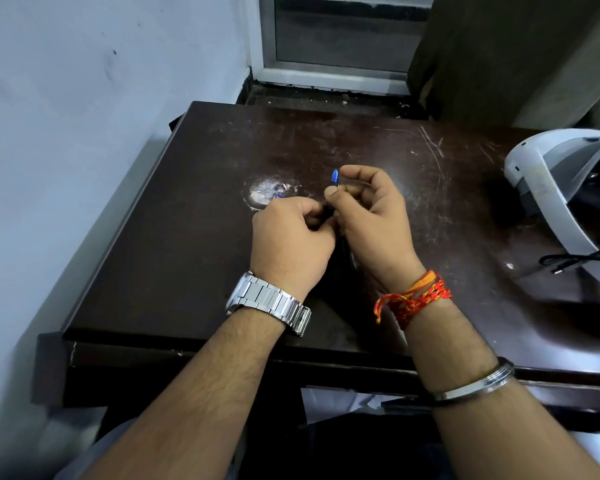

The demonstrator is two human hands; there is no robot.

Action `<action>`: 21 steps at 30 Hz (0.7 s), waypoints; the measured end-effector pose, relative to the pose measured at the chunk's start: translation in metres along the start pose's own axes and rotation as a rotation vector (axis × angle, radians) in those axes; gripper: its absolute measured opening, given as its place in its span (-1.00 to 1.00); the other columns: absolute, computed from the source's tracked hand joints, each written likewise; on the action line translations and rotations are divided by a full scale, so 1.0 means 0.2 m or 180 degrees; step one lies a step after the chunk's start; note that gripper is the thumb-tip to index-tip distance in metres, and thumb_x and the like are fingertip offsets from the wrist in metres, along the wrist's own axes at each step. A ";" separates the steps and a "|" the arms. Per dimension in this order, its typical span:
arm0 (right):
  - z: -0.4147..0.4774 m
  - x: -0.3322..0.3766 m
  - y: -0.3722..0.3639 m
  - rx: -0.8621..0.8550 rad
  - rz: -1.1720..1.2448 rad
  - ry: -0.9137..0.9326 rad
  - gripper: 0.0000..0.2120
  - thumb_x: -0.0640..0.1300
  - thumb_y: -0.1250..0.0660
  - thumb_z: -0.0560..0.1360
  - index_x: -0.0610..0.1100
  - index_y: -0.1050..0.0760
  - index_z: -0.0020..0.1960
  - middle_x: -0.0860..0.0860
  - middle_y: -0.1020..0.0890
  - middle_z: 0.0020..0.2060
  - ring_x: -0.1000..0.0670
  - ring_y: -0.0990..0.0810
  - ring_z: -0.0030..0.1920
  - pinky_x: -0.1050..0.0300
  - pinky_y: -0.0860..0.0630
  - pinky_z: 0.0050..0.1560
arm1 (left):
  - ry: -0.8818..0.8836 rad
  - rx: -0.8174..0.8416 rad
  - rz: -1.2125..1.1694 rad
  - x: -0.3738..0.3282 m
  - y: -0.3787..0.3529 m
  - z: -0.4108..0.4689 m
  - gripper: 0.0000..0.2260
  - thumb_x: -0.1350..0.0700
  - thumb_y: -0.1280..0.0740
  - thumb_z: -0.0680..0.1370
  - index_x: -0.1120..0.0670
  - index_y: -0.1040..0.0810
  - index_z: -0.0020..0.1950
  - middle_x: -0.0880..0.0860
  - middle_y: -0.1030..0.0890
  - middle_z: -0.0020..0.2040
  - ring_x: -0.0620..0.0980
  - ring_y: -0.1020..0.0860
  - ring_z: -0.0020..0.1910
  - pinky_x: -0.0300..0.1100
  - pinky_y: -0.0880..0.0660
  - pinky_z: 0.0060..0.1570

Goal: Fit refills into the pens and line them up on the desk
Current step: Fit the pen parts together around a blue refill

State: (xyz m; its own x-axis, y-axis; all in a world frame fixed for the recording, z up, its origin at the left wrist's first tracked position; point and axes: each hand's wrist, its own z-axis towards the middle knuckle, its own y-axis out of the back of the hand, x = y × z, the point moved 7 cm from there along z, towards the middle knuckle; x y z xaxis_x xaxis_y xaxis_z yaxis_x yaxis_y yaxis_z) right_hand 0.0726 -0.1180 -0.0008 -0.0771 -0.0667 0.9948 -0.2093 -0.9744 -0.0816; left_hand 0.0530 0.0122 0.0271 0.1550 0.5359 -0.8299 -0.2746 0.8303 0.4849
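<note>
Nearest, front edge: the dark brown scratched wooden desk [187,271] is ending in a chipped front lip, both forearms crossing over it.
Left hand: the left hand [290,244], above a silver metal link watch [269,301], is curling its fingers shut around something dark; a blue tip is showing past its knuckles.
Right hand: the right hand [371,220], above a red and orange thread wristband [416,297], is pinching a slim blue pen piece [334,178] between thumb and forefinger, pointing up, over mid-desk.
Open room: the desk's left half and far strip are lying bare.
Right side: a white and grey headset [561,188] with a black cable [575,259] is crowding the right edge.
Left edge: a pale wall [66,116] is running close alongside.
Far: a grey-framed window [340,39] is standing behind the desk.
</note>
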 end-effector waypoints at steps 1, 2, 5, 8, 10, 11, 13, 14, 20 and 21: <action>0.00 0.00 0.00 0.0015 0.0103 -0.0083 -0.78 -0.21 -0.34 0.41 -0.02 -0.49 0.03 -0.01 -0.67 -0.24 0.09 -0.57 -0.33 0.13 -0.49 -0.24 | 0.0006 -0.0007 -0.0020 0.00 0.00 0.00 -0.95 0.10 -0.51 0.36 0.04 -0.72 -0.20 -0.24 -0.61 -0.35 -0.18 -0.61 -0.32 -0.36 -0.51 -0.31; 0.00 0.00 0.00 0.0031 0.0195 -0.0157 -0.77 -0.20 -0.30 0.38 -0.02 -0.49 0.03 -0.01 -0.69 -0.25 0.12 -0.57 -0.37 0.20 -0.48 -0.30 | 0.0006 -0.0018 -0.0021 0.00 0.00 0.00 -0.94 0.10 -0.52 0.36 0.04 -0.72 -0.20 -0.24 -0.61 -0.36 -0.18 -0.61 -0.34 -0.35 -0.51 -0.30; 0.00 0.00 0.00 0.0027 0.0082 -0.0097 -0.75 -0.11 -0.41 0.40 -0.02 -0.48 0.06 -0.02 -0.66 -0.22 0.07 -0.56 -0.34 0.16 -0.49 -0.30 | -0.0007 -0.0016 0.0010 0.00 0.00 0.00 -0.94 0.09 -0.52 0.36 0.04 -0.71 -0.22 -0.22 -0.54 -0.45 -0.23 -0.56 -0.42 -0.48 -0.44 -0.37; -0.01 0.01 0.00 0.0082 -0.0122 0.0032 -0.74 -0.19 -0.44 0.46 -0.02 -0.46 0.09 -0.04 -0.64 -0.23 -0.03 -0.58 -0.25 0.05 -0.54 -0.19 | -0.0037 0.0026 0.0046 0.00 0.00 0.00 -0.98 0.12 -0.50 0.36 0.04 -0.71 -0.23 -0.25 -0.56 -0.44 -0.20 -0.58 -0.41 -0.52 -0.40 -0.39; 0.00 0.00 -0.01 0.0124 0.0104 -0.0095 -0.74 -0.24 -0.34 0.43 0.00 -0.46 0.07 -0.03 -0.70 -0.24 0.02 -0.62 -0.29 0.16 -0.53 -0.26 | -0.0012 0.0023 -0.0010 0.00 0.00 -0.01 -0.94 0.12 -0.52 0.36 0.04 -0.72 -0.19 -0.28 -0.59 -0.35 -0.20 -0.60 -0.33 -0.46 -0.47 -0.34; 0.00 0.00 -0.01 0.0138 0.0235 -0.0164 -0.74 -0.24 -0.29 0.41 0.00 -0.47 0.06 -0.03 -0.71 -0.25 0.05 -0.63 -0.32 0.21 -0.52 -0.31 | -0.0008 0.0011 -0.0025 0.00 0.00 -0.01 -0.93 0.11 -0.52 0.36 0.04 -0.72 -0.18 -0.28 -0.58 -0.34 -0.20 -0.59 -0.34 -0.45 -0.48 -0.32; 0.00 0.00 -0.01 0.0129 0.0197 -0.0181 -0.75 -0.20 -0.34 0.41 0.00 -0.47 0.07 0.00 -0.70 -0.26 0.10 -0.59 -0.38 0.23 -0.48 -0.35 | -0.0015 0.0001 -0.0010 0.00 0.00 0.00 -0.93 0.11 -0.53 0.36 0.05 -0.71 -0.19 -0.28 -0.57 -0.38 -0.22 -0.56 -0.43 -0.47 -0.45 -0.33; 0.00 0.00 0.00 0.0116 0.0085 -0.0145 -0.74 -0.16 -0.40 0.43 -0.01 -0.47 0.08 0.02 -0.68 -0.26 0.09 -0.57 -0.39 0.19 -0.48 -0.33 | -0.0018 0.0007 0.0005 0.00 0.00 0.00 -0.94 0.11 -0.52 0.36 0.05 -0.71 -0.22 -0.27 -0.55 -0.42 -0.26 -0.55 -0.43 -0.48 -0.44 -0.34; -0.01 0.00 0.01 0.0057 -0.0098 -0.0105 -0.69 -0.18 -0.46 0.44 -0.06 -0.45 0.11 -0.01 -0.64 -0.31 0.03 -0.55 -0.38 0.06 -0.48 -0.24 | -0.0066 0.0025 0.0079 0.00 0.00 0.00 -0.95 0.09 -0.50 0.36 0.05 -0.70 -0.25 -0.23 -0.58 -0.42 -0.19 -0.58 -0.41 -0.39 -0.46 -0.36; -0.01 0.00 0.01 0.0052 -0.0057 -0.0141 -0.68 -0.16 -0.47 0.41 -0.06 -0.45 0.11 -0.01 -0.64 -0.30 0.05 -0.54 -0.40 0.08 -0.47 -0.26 | -0.0063 0.0015 0.0083 0.00 0.00 0.00 -0.94 0.09 -0.51 0.36 0.05 -0.69 -0.26 -0.24 -0.55 -0.45 -0.21 -0.55 -0.43 -0.42 -0.44 -0.36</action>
State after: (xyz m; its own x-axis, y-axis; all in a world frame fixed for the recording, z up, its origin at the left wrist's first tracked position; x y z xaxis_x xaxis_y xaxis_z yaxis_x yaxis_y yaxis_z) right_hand 0.0711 -0.1201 -0.0016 -0.0302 -0.0584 0.9978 -0.1943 -0.9789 -0.0632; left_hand 0.0529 0.0122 0.0268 0.1665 0.5603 -0.8114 -0.2745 0.8167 0.5076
